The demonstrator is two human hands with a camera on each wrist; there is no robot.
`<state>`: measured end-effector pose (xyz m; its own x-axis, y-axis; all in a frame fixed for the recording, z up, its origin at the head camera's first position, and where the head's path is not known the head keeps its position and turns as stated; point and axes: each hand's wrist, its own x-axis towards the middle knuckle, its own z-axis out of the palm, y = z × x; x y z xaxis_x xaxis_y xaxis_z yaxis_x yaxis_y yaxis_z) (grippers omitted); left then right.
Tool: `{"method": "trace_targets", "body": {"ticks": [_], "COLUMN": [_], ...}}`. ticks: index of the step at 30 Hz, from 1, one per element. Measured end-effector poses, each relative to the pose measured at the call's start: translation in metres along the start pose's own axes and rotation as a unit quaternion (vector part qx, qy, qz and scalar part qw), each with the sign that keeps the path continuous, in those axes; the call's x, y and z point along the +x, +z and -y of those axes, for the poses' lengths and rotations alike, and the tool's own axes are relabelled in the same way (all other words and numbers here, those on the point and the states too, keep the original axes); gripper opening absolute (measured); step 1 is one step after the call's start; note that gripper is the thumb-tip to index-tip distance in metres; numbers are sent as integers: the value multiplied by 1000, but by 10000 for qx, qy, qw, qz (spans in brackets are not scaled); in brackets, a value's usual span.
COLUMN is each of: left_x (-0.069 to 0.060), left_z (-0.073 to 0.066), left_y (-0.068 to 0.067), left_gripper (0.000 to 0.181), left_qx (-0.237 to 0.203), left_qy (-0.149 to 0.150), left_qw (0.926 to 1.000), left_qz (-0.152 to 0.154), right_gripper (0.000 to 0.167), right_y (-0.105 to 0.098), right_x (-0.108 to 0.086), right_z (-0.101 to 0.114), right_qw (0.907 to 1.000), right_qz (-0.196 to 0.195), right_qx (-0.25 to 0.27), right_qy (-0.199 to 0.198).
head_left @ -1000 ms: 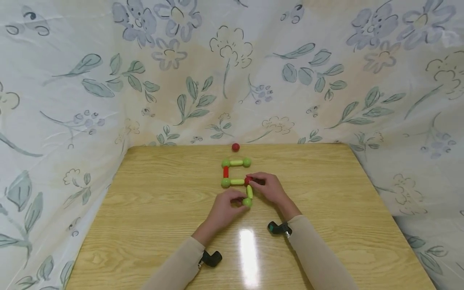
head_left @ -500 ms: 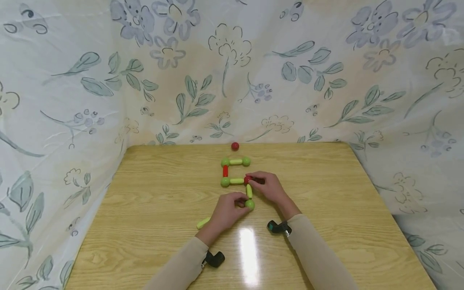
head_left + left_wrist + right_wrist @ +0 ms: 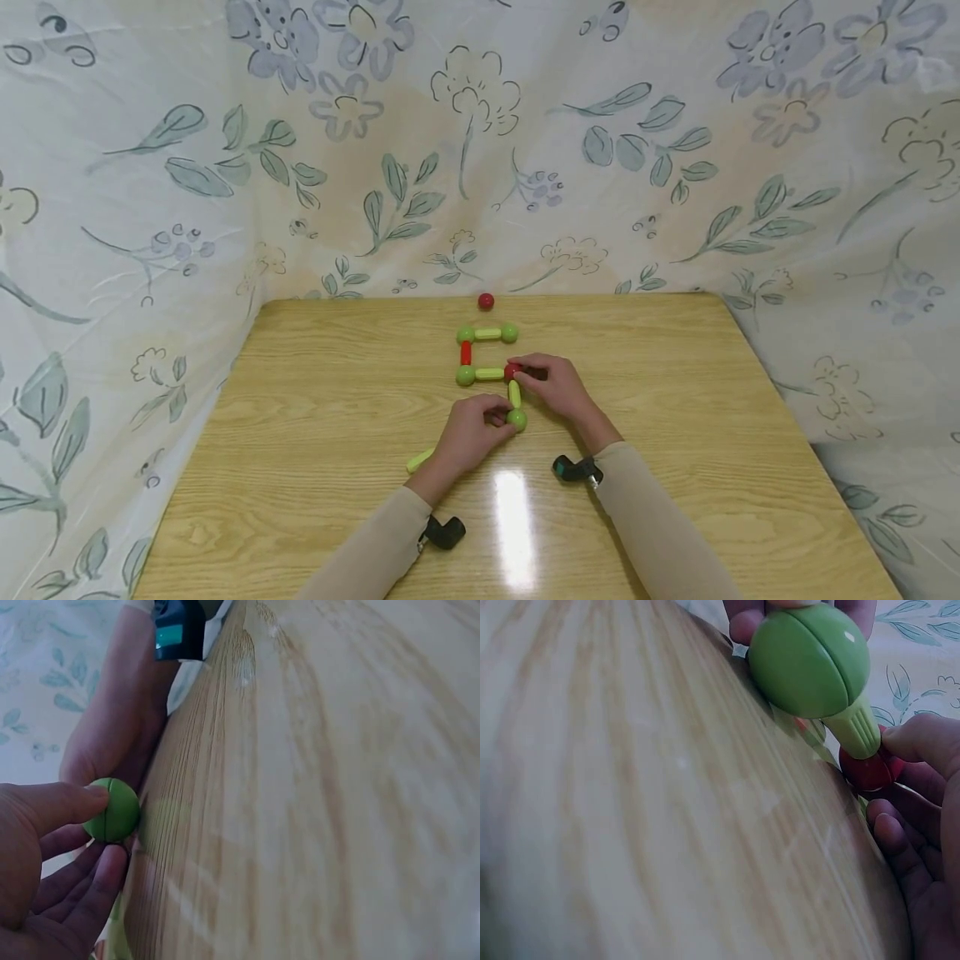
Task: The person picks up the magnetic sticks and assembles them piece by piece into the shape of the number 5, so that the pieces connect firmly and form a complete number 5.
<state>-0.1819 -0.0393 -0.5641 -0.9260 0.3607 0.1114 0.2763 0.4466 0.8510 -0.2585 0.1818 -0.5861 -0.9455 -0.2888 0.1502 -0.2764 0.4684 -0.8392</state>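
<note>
In the head view, my left hand [image 3: 472, 433] pinches a green ball [image 3: 517, 420] between thumb and fingers. A yellow-green rod [image 3: 514, 395] links that ball to a red ball [image 3: 512, 372], which my right hand [image 3: 555, 387] holds by its thumb and fingertips. From the red ball, another yellow-green rod [image 3: 490, 374] runs left to a green corner ball [image 3: 466, 375]. A red rod [image 3: 466, 353] joins this to a second green corner ball [image 3: 466, 335]. A further yellow-green rod [image 3: 487, 333] ends at a green ball [image 3: 510, 333]. The right wrist view shows the held green ball [image 3: 810, 664] up close.
A loose red ball [image 3: 486, 302] lies near the far edge of the wooden table [image 3: 315, 375]. Another yellow-green rod [image 3: 420, 460] lies beside my left forearm, partly hidden by it. Floral cloth [image 3: 480, 167] hangs behind and at both sides.
My left hand has shifted slightly right with the green ball, bringing its rod a little straighter. The loose rod beside my left forearm has come into view. My right hand stays on the red ball.
</note>
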Motion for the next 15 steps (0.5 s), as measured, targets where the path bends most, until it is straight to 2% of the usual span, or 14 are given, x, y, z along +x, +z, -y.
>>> {"method": "trace_targets", "body": {"ticks": [15], "left_x": [0], "left_z": [-2], "left_y": [0], "left_gripper": [21], "left_qx": [14], "left_qy": [13], "left_qw": [10000], "left_qz": [8], "right_gripper": [28], "right_y": [0], "right_x": [-1], "right_z": [2], "right_qw": [10000], "right_qz": [-6], "right_qx": [1], "right_qy": [71]}}
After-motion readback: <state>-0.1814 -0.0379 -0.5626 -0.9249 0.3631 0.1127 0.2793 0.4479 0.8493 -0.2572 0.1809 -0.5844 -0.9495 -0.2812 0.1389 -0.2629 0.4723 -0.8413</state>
